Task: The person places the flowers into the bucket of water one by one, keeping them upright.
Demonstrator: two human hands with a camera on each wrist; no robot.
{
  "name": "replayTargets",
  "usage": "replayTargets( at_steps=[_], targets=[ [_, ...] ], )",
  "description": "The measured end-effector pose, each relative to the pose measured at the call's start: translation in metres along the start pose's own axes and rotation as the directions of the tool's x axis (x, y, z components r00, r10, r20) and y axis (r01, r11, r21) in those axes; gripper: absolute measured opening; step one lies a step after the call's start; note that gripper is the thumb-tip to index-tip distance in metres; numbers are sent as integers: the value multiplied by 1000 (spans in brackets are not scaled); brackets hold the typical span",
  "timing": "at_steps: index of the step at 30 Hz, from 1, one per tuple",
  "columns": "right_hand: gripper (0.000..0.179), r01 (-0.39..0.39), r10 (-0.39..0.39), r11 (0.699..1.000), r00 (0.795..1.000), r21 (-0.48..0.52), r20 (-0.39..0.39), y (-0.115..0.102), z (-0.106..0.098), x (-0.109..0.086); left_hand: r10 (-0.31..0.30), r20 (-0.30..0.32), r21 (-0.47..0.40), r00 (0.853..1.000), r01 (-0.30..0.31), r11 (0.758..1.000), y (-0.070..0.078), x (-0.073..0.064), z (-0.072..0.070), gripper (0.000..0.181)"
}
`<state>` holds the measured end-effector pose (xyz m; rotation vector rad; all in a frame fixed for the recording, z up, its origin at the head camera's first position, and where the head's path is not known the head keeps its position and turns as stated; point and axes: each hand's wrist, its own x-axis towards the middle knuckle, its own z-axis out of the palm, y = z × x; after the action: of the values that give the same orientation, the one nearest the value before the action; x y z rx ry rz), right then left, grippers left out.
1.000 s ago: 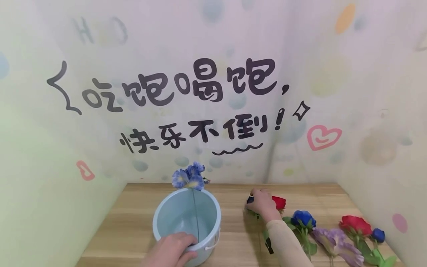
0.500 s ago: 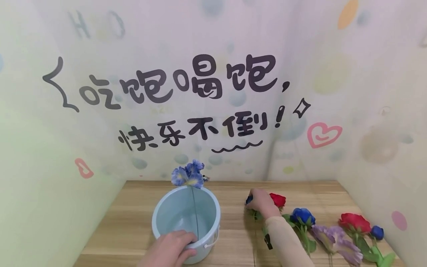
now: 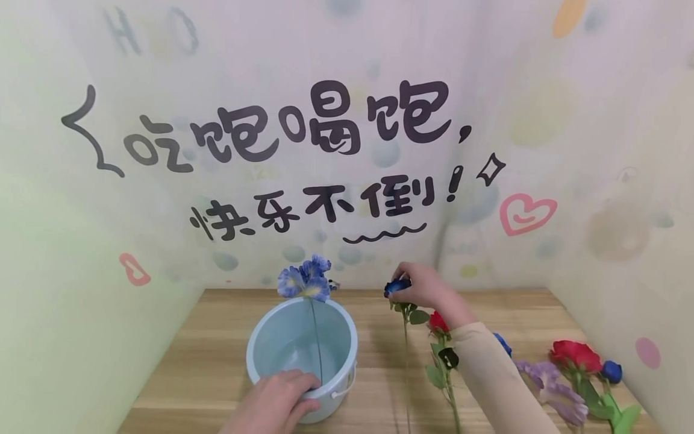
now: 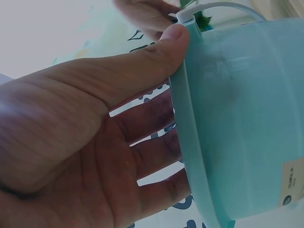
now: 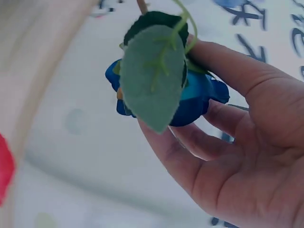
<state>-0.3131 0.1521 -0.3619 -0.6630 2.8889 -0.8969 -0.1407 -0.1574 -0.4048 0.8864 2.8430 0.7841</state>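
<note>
A light blue bucket [image 3: 303, 313] stands on the table at centre left, a blue iris [image 3: 306, 280] rising over its back rim on a thin stem. My left hand [image 3: 276, 395] grips the near rim; in the left wrist view the thumb [image 4: 164, 50] lies outside and the fingers go inside the bucket [image 4: 237, 118]. To the right, my right hand [image 3: 425, 286] holds a blue rose [image 3: 397, 287] by its head, its long stem hanging down. The right wrist view has fingers curled round the blue rose [image 5: 190, 99], with a green leaf [image 5: 152, 76] in front.
On the right of the wooden table [image 3: 184, 367] lie a red rose [image 3: 438, 322], a purple flower [image 3: 553, 389], another red rose [image 3: 576, 355] and a small blue flower [image 3: 611, 371]. My right sleeve [image 3: 493, 374] partly covers a blue flower [image 3: 502, 343]. A printed wall [image 3: 379, 259] stands behind.
My right hand has lifted the blue rose up from the table and slightly left, away from the red rose beside it. The left hand stays on the bucket rim. The head view has tilted slightly.
</note>
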Motion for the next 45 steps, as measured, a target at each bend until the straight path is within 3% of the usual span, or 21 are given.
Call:
replayTargets(
  at_steps=[10,16,23,30,33,36,40,45],
  targets=[
    [26,148,-148,989,989,-18,8,-54,-53,-4,28,-42,19,999,-27,999,1,-3,2,16],
    [28,148,-148,988,989,35,3,-81,-96,-15,63,-90,78,994,-56,995,1,-4,4,16],
    [32,150,-146,986,987,73,-66,-112,-155,-41,75,-99,81,992,-67,994,1,-5,5,15],
    [36,222,-199,969,961,105,-194,-140,-198,-60,106,-130,94,986,-94,991,-1,-5,5,14],
    [38,253,-229,962,952,99,-204,-154,-203,-62,99,-125,90,987,-88,992,-1,-4,4,14],
    [38,264,-249,961,956,80,-155,-171,-198,-59,90,-117,83,989,-80,993,-2,-3,3,15],
    [34,282,-278,958,958,58,-72,-185,-180,-48,97,-113,84,989,-87,993,-3,-4,4,14],
    [33,362,-362,932,932,10,-15,-187,-151,-30,114,-123,92,986,-103,990,-4,-5,5,13]
  ],
)
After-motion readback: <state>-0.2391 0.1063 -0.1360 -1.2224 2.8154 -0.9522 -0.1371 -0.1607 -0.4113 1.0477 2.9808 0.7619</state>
